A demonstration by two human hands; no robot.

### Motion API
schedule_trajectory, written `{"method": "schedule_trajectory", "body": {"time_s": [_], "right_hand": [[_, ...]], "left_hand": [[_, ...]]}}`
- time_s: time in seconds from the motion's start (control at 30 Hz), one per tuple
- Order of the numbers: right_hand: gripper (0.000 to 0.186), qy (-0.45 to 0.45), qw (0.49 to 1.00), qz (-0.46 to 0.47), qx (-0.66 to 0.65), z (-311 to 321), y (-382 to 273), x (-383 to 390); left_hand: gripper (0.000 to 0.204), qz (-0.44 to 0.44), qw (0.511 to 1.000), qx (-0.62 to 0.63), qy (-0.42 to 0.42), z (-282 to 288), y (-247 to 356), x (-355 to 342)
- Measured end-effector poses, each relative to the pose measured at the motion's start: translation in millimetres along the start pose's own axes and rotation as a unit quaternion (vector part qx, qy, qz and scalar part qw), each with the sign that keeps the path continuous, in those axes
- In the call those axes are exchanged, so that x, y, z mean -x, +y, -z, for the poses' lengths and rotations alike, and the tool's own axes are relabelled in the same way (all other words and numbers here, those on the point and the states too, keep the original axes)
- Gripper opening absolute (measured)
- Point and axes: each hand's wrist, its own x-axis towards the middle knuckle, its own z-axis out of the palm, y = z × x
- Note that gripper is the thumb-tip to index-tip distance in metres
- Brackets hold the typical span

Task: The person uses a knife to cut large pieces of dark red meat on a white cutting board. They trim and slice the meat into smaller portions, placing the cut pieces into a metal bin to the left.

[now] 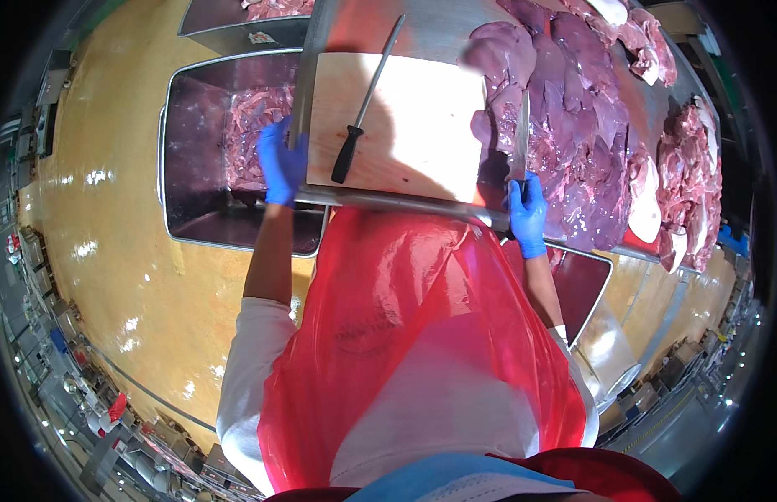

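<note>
My blue-gloved left hand (281, 163) is at the left edge of the steel table, over a steel bin (196, 151) holding meat scraps (242, 125), its fingers loosely bent and apart with nothing visible in them. My blue-gloved right hand (526, 213) grips a knife (522, 134) by its handle, blade pointing away from me along the right of the white cutting board (422, 125). A black-handled sharpening steel (355, 138) lies diagonally on the board. Purple livers (576, 134) are piled right of the knife, some touching the board's edge.
More pink cuts (689, 184) lie at the table's right end and far side (643, 50). Another steel bin (238, 29) stands at the top left, and one (585, 297) below the table at my right. A yellow floor (112, 268) surrounds the station, with equipment along the rim.
</note>
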Motion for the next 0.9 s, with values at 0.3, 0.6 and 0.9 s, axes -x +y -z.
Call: {"method": "schedule_trajectory", "body": {"time_s": [0.3,0.6,0.9], "right_hand": [[0.058,-0.053,0.991,0.113,-0.055,-33.3,-78.9,-38.9],[0.080,-0.026,0.945,0.254,-0.202,-53.4,-242.4,-88.7],[0.072,-0.126,0.979,0.153,-0.049,-102.4,-231.3,-97.1]], "left_hand": [[0.024,0.356,0.643,0.508,-0.450,-36.6,88.8,-5.9],[0.025,0.520,0.403,0.661,-0.360,-36.3,112.7,12.7],[0.029,0.563,0.378,0.653,-0.337,-42.6,96.0,22.7]]}}
